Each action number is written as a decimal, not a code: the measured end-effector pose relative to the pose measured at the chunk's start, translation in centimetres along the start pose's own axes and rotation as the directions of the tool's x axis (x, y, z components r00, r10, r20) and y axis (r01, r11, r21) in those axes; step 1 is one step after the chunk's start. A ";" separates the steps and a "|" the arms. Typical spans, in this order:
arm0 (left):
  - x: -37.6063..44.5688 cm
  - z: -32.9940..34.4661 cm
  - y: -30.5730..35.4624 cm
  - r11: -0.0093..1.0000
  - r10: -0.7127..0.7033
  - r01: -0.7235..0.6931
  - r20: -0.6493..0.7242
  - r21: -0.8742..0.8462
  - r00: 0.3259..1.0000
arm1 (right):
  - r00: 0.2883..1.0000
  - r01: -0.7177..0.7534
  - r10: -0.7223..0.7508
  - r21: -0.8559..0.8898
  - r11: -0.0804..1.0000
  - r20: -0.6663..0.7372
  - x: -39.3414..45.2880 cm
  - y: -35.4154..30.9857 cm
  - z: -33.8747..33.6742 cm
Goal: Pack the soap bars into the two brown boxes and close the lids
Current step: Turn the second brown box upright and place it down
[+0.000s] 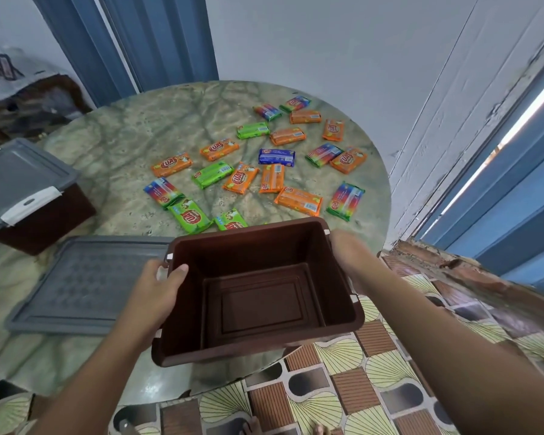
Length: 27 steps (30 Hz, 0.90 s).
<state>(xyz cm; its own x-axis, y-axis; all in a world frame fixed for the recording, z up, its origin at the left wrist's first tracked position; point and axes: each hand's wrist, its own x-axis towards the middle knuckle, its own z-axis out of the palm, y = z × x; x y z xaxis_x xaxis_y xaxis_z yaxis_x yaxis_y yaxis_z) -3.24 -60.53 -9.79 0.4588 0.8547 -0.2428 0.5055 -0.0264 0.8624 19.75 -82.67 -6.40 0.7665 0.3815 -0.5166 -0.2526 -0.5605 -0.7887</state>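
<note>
head view: brown box (258, 296) mouth-up, tilted, long axis near-far.

A round table (113, 142) with a mottled green, marble-like top fills the middle of the frame, set against a pale wall (327, 42). Blue folding door panels (157, 42) stand at the upper left, and a blue-framed opening (515, 189) runs down the right edge. Patterned floor tiles (343, 387) in brown, cream and black cover the lower right.
</note>
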 end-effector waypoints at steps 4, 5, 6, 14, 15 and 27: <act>1.0 0.8 0.1 0.999 0.014 -0.013 -0.018 0.034 1.000 | 0.995 0.072 -0.087 -0.234 0.970 -0.051 0.9 0.0 0.2; 1.3 0.9 0.3 0.998 0.027 -0.025 -0.033 0.065 0.999 | 0.994 0.068 -0.088 -0.270 0.960 -0.062 1.2 -0.1 0.3; 1.7 1.0 0.3 0.993 0.050 -0.045 -0.048 0.105 0.998 | 0.991 0.074 -0.103 -0.294 0.953 -0.084 1.5 -0.1 0.3; 4.1 1.7 1.7 0.931 0.221 -0.192 -0.061 0.312 0.973 | 0.954 0.166 -0.225 -0.275 0.947 -0.198 3.7 -1.6 0.9; 4.6 1.8 2.0 0.923 0.227 -0.192 -0.068 0.333 0.972 | 0.951 0.162 -0.225 -0.280 0.946 -0.211 4.0 -2.1 1.0; 8.3 2.4 4.3 0.867 0.250 -0.187 -0.078 0.461 0.965 | 0.934 0.144 -0.241 -0.339 0.930 -0.264 8.0 -4.8 2.2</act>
<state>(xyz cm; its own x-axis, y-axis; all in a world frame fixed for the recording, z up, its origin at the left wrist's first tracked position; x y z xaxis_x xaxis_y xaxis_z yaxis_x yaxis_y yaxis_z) 4.49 -54.82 -9.19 0.5119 0.8589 0.0162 0.6895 -0.4220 0.5887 25.75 -75.31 -7.49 0.9328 0.2972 -0.2040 0.0757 -0.7150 -0.6950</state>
